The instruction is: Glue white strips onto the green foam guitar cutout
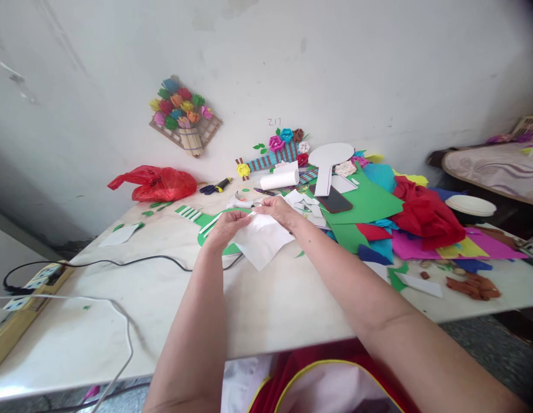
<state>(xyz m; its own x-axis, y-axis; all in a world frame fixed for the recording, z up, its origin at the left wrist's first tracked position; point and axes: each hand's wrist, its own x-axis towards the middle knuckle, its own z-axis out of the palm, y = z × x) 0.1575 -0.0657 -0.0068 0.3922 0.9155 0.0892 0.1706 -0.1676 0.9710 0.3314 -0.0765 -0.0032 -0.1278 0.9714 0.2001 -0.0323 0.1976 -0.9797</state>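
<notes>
My left hand [230,225] and my right hand [276,210] are close together over the table, fingers pinched on the upper edge of a thin white paper sheet [263,245]. The sheet's lower corner hangs down toward me. Just behind my left hand lies a green racket-shaped cutout [230,250] with white strips [189,213] across its narrow end. My left hand and the paper hide part of it. A white glue gun [239,202] rests behind my hands, partly covered. White paper scraps [307,207] lie beside my right hand.
Scissors [215,186] and a red plastic bag [163,183] sit at back left. A white paper roll [280,180], a white racket-shaped cutout [330,158], a phone [335,201] and coloured sheets [369,198] fill the right. A black cable [132,259] crosses toward a power strip [34,295].
</notes>
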